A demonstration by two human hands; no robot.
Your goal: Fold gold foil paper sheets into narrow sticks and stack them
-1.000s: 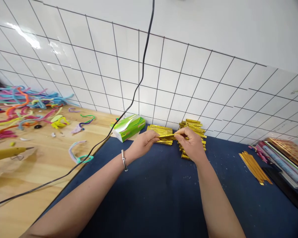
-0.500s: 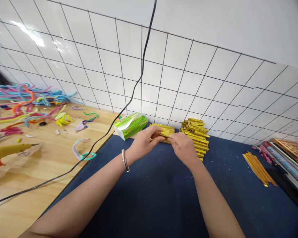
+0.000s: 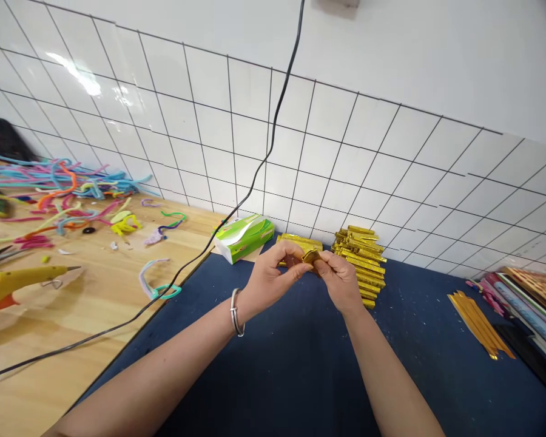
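Between both hands is a piece of shiny gold foil (image 3: 310, 257), bent into a curve. My left hand (image 3: 277, 270) pinches its left side between thumb and fingers. My right hand (image 3: 340, 279) grips the other side. Just behind the hands lies a flat stack of gold foil sheets (image 3: 300, 241), partly covered by my left hand. To the right of my right hand is a heap of narrow gold foil rolls or strips (image 3: 366, 267). Fingers hide part of the held piece.
A green tissue pack (image 3: 246, 238) lies against the tiled wall. A black cable (image 3: 236, 209) hangs across the view. On the wooden table are a yellow glue gun (image 3: 22, 282) and tangled pipe cleaners (image 3: 68, 182). Golden strips (image 3: 480, 325) and stacked books (image 3: 530, 309) lie right on the dark mat.
Both hands have come slightly away from the gold stack, toward me. The foil between them, flatter before, now shows a curved fold. The camera view has shifted a little.
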